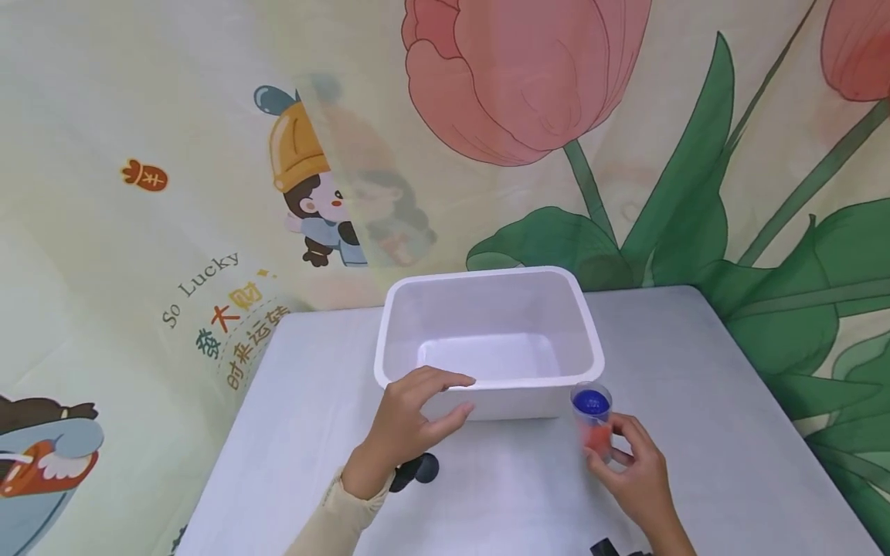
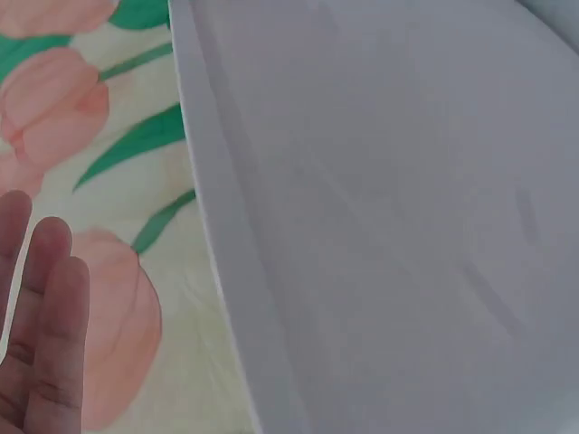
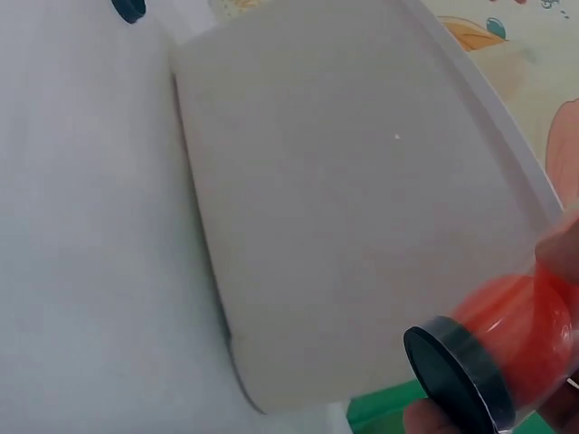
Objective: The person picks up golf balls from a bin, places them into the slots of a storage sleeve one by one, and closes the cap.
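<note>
My right hand (image 1: 636,467) grips a clear cylindrical container (image 1: 591,417) beside the front right corner of a white plastic tub (image 1: 487,405). Something blue shows inside the container's upper part, with something orange-red below it. In the right wrist view, a black cap or base (image 3: 457,371) covers one end of the container. My left hand (image 1: 413,413) is at the tub's front rim, thumb and fingers spread apart with nothing between them. Seen from the left wrist, several fingers (image 2: 54,334) extend beside the tub wall (image 2: 380,226).
The tub stands on a white-covered table (image 1: 313,409), near its back edge. Behind hangs a printed cloth (image 1: 208,100) with tulips and cartoon figures. Black devices sit at both wrists, one dark round part (image 1: 426,468) showing by the left.
</note>
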### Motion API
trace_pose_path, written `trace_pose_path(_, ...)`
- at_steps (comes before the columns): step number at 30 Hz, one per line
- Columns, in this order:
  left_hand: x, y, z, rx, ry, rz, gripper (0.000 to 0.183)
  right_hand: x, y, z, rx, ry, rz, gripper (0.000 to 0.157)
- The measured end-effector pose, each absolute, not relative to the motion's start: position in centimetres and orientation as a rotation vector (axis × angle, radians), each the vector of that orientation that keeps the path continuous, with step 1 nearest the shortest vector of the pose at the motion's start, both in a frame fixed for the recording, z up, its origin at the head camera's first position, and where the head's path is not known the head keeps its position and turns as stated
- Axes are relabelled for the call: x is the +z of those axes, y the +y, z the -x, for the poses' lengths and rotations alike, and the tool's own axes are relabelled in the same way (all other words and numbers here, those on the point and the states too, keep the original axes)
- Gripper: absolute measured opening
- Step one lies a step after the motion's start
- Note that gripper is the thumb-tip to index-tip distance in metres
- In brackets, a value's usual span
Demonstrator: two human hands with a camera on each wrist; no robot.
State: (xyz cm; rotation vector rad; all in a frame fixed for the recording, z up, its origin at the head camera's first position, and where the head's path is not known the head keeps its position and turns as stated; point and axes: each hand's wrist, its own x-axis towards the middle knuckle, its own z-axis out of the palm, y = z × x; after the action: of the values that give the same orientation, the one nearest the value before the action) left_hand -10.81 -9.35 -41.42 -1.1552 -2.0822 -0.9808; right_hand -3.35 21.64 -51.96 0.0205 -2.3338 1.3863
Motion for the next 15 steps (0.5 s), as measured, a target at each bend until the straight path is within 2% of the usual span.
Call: trace_pose_path(15,-47.4,-15.3,7.7,-1.224,-2.285,0.709,0.025,-54.1,18.7,4.0,1.456,-2.356,-0.051,0.054)
